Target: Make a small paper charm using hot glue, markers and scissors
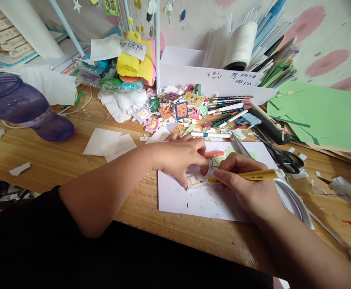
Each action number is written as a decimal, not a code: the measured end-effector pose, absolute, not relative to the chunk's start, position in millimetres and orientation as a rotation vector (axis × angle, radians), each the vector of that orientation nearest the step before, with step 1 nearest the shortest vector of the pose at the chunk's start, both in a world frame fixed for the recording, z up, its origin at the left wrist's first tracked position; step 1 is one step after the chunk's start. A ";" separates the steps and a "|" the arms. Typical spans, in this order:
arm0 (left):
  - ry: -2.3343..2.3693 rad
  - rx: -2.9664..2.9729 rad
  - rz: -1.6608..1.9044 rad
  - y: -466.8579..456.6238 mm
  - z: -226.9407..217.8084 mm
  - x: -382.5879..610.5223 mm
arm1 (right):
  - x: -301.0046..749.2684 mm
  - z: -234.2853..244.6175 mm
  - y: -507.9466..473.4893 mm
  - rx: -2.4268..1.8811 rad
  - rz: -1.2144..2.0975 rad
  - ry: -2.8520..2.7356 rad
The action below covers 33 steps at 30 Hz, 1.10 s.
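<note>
My right hand (249, 186) grips a yellow marker (261, 174), its tip pointing left toward a small white piece of paper (197, 185). Yellow lines run along part of that piece. Thumb and bent fingers of my left hand (181, 158) hold the piece down, partly covering it. Beneath both hands lies a larger white sheet (175, 202) with small ink marks. An orange marker (215, 154) and pale green scraps rest on it just beyond my fingers. Black-handled scissors (289, 159) lie at the sheet's right edge.
Small coloured drawings of faces (181, 109) are heaped behind my hands, beside several pens (229, 108). Green paper sheets (322, 116) lie at right. A purple bottle (39, 106) stands left, near loose white paper (110, 142). A glue gun (343, 192) is far right.
</note>
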<state>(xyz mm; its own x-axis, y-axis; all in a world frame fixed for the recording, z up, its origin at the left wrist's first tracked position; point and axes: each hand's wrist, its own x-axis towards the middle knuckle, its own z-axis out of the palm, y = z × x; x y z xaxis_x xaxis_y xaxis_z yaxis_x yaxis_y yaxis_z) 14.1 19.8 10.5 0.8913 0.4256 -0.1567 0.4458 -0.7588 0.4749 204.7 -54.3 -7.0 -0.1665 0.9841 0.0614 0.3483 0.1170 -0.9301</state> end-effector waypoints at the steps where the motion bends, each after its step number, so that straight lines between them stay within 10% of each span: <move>1: 0.631 2.543 -0.058 19.8 10.6 14.3 | 204.4 -7.0 -54.7 -1.298 1.083 -1.653; 33: 0.656 2.519 -0.102 19.0 12.8 15.6 | 203.9 -7.8 -55.3 -1.276 1.028 -1.732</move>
